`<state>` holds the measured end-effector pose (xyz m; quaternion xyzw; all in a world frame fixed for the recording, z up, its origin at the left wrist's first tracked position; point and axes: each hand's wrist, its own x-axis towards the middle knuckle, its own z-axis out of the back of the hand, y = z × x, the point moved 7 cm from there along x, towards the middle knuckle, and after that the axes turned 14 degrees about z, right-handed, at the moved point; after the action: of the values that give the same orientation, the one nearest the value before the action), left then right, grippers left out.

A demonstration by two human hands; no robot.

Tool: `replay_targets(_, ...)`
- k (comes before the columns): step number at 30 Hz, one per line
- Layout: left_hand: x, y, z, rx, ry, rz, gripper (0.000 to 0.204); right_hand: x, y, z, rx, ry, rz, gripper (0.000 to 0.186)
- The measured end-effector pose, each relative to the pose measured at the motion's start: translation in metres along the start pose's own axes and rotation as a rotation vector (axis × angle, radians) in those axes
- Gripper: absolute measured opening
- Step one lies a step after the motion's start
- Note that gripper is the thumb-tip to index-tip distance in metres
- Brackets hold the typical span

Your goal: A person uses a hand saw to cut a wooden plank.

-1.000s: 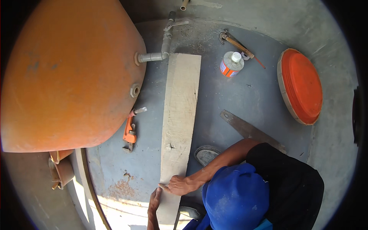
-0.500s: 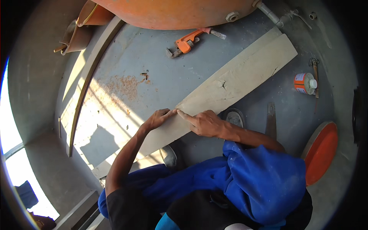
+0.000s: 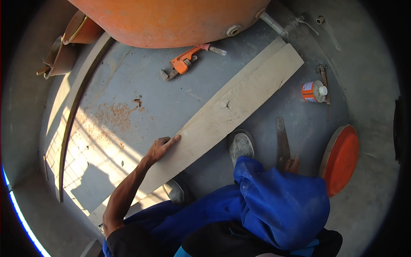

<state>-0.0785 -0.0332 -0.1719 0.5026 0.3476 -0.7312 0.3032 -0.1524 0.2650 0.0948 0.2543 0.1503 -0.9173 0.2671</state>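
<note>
A long pale wooden board (image 3: 201,132) lies diagonally across the floor in front of me. My left hand (image 3: 165,146) grips its far edge, with a digit resting on the top face. Beside my raised knee, my right hand (image 3: 293,165) is at the lower end of a hand saw (image 3: 281,137), its visible fingers closed at the handle. The knee hides most of that hand and of the handle. The saw's blade points away from me, flat on the floor.
A pipe wrench (image 3: 182,63) lies beyond the board, near a big orange tank (image 3: 171,21). At right are a tin (image 3: 314,91), a hammer-like tool (image 3: 324,83) and a round red lid (image 3: 344,160). Buckets (image 3: 64,55) and a long strip (image 3: 70,115) stand left. My shoe (image 3: 242,145) is beside the board.
My right hand has left the board, where its finger pointed beside my left hand, and moved back right to the saw. The left hand stays at the board's edge. The whole view has shifted.
</note>
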Motion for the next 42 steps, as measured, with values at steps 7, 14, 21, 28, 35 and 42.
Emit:
replay_targets(7, 0.019, -0.039, -0.007, -0.061, -0.047, -0.150, 0.082, -0.107, -0.109, -0.360, 0.473, -0.667, -0.679, 0.046)
replay_targets(14, 0.018, -0.044, -0.005, -0.127, -0.043, -0.090, 0.079, -0.111, -0.115, -0.416, 0.560, -0.507, -0.552, 0.042)
replay_targets(21, 0.009, -0.049, 0.009, -0.096, -0.053, 0.002, 0.087, -0.103, -0.063, -0.256, 0.259, -0.597, -0.388, 0.032)
replay_targets(28, 0.018, -0.042, 0.009, -0.054, -0.021, 0.058, 0.095, -0.014, -0.075, -0.198, 0.483, -0.590, 0.218, 0.029)
replay_targets(35, 0.011, -0.033, 0.006, -0.054, 0.012, 0.113, 0.096, 0.087, -0.068, -0.143, 0.614, -0.499, 0.641, 0.027)
replay_targets(42, 0.015, -0.033, 0.001, -0.067, -0.079, 0.062, 0.098, 0.094, -0.086, -0.104, 0.738, -0.464, 0.620, 0.024)
